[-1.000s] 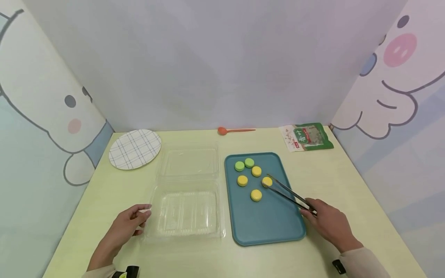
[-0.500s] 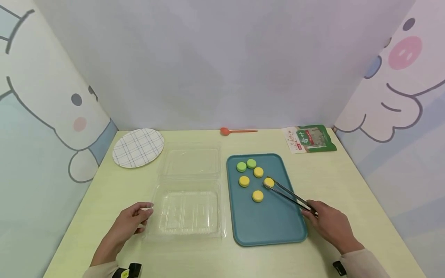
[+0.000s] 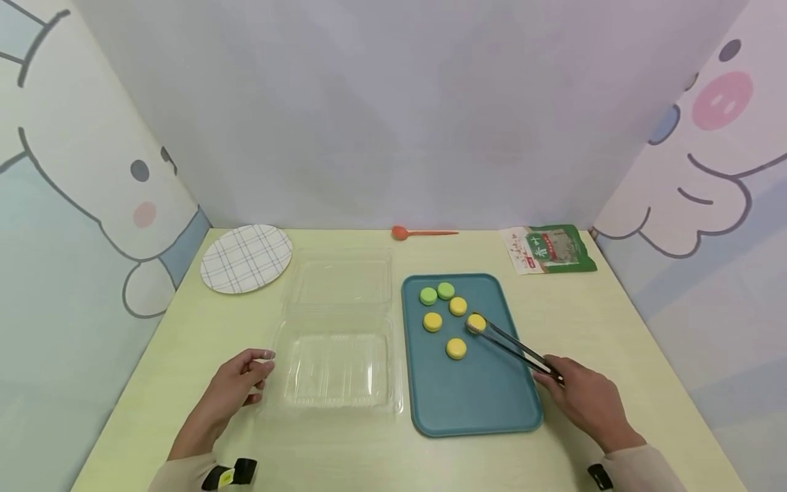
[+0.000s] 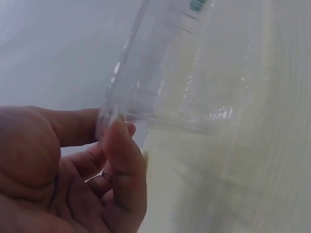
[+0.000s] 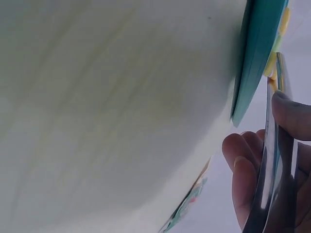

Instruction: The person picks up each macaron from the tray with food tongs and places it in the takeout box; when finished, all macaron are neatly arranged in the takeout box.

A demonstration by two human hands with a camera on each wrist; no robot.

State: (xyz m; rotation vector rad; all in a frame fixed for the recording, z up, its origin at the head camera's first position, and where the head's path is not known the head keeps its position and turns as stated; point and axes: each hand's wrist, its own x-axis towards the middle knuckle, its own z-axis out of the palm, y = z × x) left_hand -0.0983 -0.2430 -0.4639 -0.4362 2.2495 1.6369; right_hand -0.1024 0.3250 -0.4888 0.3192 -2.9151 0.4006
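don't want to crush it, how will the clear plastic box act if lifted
The clear plastic box is probably light, as its walls look thin and see-through. It may flex where the left hand pinches its edge. Its lid, lying open, might flap.

Teal tray [image 3: 476,403], yellowish table [image 3: 326,454]

Macarons [image 3: 457,348]: four yellow; two green, tray's 11 o'clock. From tray: plate [image 3: 246,259], 10 o'clock, white, blue grid; spoon [image 3: 400,233], 11 o'clock, orange-red; packet [image 3: 561,246], 1 o'clock, green and white.
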